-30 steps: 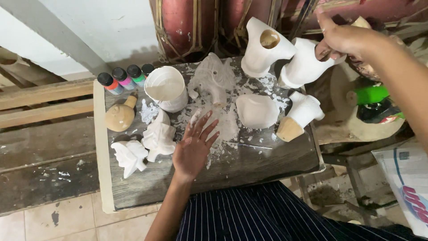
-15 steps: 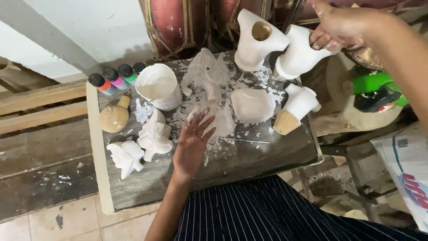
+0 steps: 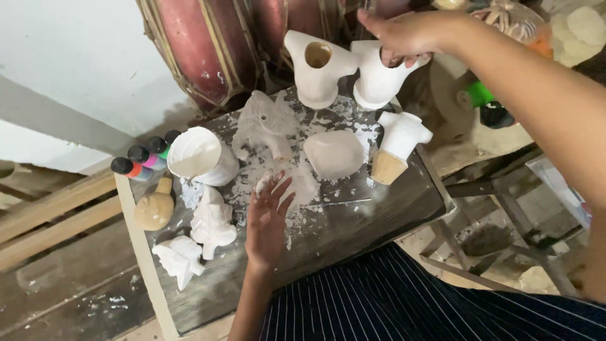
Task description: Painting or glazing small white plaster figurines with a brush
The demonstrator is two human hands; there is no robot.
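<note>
White plaster jug (image 3: 379,79) gripped at rim by right hand (image 3: 404,35); left hand (image 3: 266,218) flat, fingers spread, on dusty board (image 3: 353,218).

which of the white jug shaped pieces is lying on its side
The small one right of the shell-shaped piece, tan base facing the camera. The two bigger ones stand upright at the back.

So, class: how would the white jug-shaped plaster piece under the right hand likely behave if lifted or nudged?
The white jug-shaped piece looks stiff and probably brittle, given the white chips scattered on the table. Its matte surface should grip well. It is tall with a spout, so the right hand could tip it.
</note>
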